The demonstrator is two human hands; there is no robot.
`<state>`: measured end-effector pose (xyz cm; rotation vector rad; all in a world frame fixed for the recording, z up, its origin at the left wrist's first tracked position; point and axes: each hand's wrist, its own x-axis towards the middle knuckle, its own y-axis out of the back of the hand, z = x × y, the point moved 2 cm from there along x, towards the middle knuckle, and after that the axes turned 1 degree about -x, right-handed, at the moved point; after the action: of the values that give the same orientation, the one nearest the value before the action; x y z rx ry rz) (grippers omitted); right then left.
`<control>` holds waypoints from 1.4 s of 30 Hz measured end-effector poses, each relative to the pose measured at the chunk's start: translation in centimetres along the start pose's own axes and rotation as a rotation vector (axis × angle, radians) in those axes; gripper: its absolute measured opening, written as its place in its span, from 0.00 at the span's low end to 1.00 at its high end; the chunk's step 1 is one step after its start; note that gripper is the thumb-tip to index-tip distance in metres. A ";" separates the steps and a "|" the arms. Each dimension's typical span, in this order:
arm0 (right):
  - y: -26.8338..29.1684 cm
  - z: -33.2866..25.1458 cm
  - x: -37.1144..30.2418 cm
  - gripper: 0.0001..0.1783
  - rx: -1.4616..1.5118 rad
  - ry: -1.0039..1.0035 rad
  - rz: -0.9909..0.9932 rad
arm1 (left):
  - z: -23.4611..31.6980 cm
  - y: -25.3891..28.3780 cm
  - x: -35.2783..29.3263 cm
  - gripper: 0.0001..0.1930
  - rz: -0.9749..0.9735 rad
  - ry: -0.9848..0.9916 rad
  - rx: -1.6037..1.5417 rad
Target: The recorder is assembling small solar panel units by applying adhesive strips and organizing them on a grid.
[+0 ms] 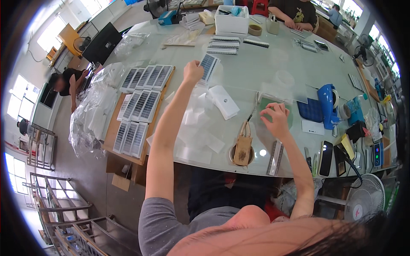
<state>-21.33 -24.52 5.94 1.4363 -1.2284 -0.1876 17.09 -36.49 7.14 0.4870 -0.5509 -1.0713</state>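
My left hand (193, 71) is closed on the near left edge of a small solar panel (209, 67), dark with pale grid lines and a white rim, held tilted over the table. Thumb and forefinger of my right hand (276, 119) are brought together in a pinch above a green mat (265, 101); anything between them is too small to make out. White paper sheets (196, 123) lie scattered between my arms, with a stack of white cards (224, 102) beside them. A scorched tan block (243, 150) rests in a round dish in front of me.
Rows of similar panels lie on a wooden board (112, 136) at the left, beside clear plastic wrap (92, 109). A steel ruler (275, 158), a phone (326, 158) and a blue tool (328, 106) lie right. Beyond stands a white bin (231, 26); a person (294, 13) sits across.
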 end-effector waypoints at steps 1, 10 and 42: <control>0.2 -0.3 0.5 0.09 0.059 -0.031 -0.015 | -0.6 0.0 0.1 0.15 0.065 -0.027 0.166; 4.6 0.0 0.0 0.20 0.942 -0.580 0.154 | 0.2 3.9 -10.9 0.16 -0.103 -0.361 0.228; 0.5 -8.0 -6.2 0.08 0.676 -0.451 -0.259 | 5.9 -1.2 -37.6 0.26 -0.486 0.233 -0.928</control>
<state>-18.58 -14.77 5.70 2.2301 -1.5495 -0.3025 -1.39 -3.40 4.02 -0.0944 0.3135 -1.5633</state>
